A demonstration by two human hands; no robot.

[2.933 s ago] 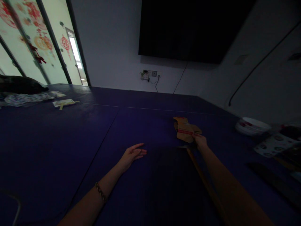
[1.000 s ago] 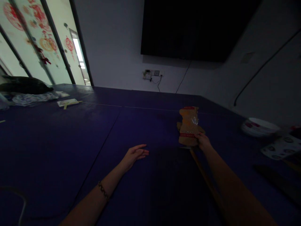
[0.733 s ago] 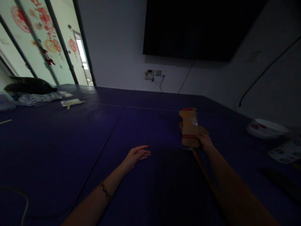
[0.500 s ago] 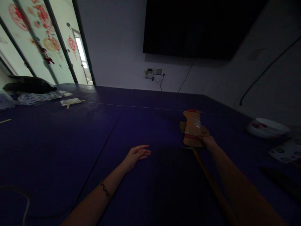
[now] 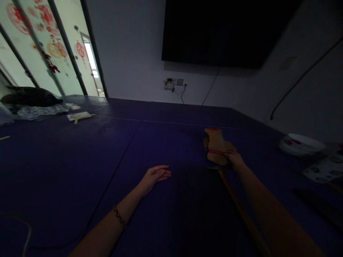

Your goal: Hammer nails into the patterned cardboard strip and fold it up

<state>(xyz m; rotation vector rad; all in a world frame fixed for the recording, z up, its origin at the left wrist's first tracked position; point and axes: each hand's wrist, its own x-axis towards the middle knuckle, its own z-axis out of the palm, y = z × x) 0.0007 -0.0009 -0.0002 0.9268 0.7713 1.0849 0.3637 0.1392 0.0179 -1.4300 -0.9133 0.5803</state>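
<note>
My right hand [image 5: 233, 160] grips the right edge of a cut brown cardboard piece [image 5: 216, 146] with red bands and an orange patch. Another flap of cardboard [image 5: 229, 146] juts out behind it. Just below lies a tool with a long wooden handle [image 5: 242, 210] and a thin dark head [image 5: 213, 167]; it looks like a hammer, but the dim light hides its exact form. My left hand [image 5: 157, 175] rests on the purple tabletop, holding nothing, its fingers loosely stretched toward the right. A bracelet [image 5: 118, 216] circles that wrist.
A white bowl [image 5: 302, 144] and a patterned item [image 5: 324, 169] stand at right, near a dark flat object [image 5: 318, 205]. At far left are a black bag [image 5: 32, 96] and a small white tray [image 5: 79, 116]. A cable [image 5: 28, 228] lies lower left.
The cardboard piece has tipped to a flatter angle, its top edge shifting left and slightly down, still in my right hand. My left hand stays in place; the view shifts slightly.
</note>
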